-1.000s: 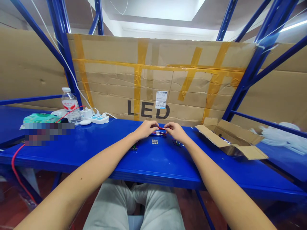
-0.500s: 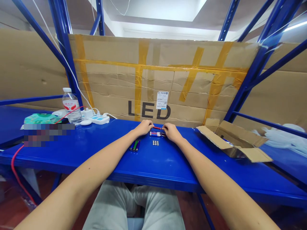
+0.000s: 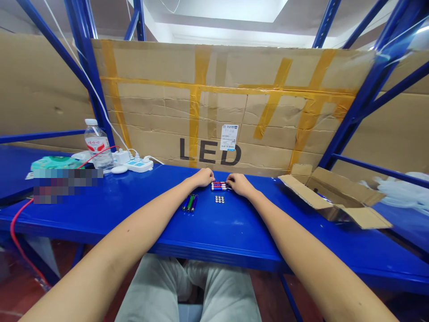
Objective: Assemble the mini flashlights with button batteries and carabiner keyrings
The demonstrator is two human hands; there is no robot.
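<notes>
On the blue bench (image 3: pixel 234 223) lies a small row of thin red and blue pens (image 3: pixel 219 186) near the far edge. My left hand (image 3: pixel 202 177) rests at their left ends with its fingers curled. My right hand (image 3: pixel 238 184) is closed at their right ends, fingertips pinching or touching the pens. Just in front lies a cluster of small silver button cells (image 3: pixel 219 199). To the left of that, three pens, blue, green and purple (image 3: pixel 189 202), lie side by side.
An open cardboard box (image 3: pixel 335 199) sits at the right. A large taped carton marked LED (image 3: pixel 228 107) walls the back. At the left stand a water bottle (image 3: pixel 97 145), a white power strip (image 3: pixel 136 165), a green packet (image 3: pixel 55 163) and a red cable (image 3: pixel 20 241). Blue rack posts frame the bench.
Both hands have lowered the red pen they held between them down onto the row of pens. The view has shifted slightly.
</notes>
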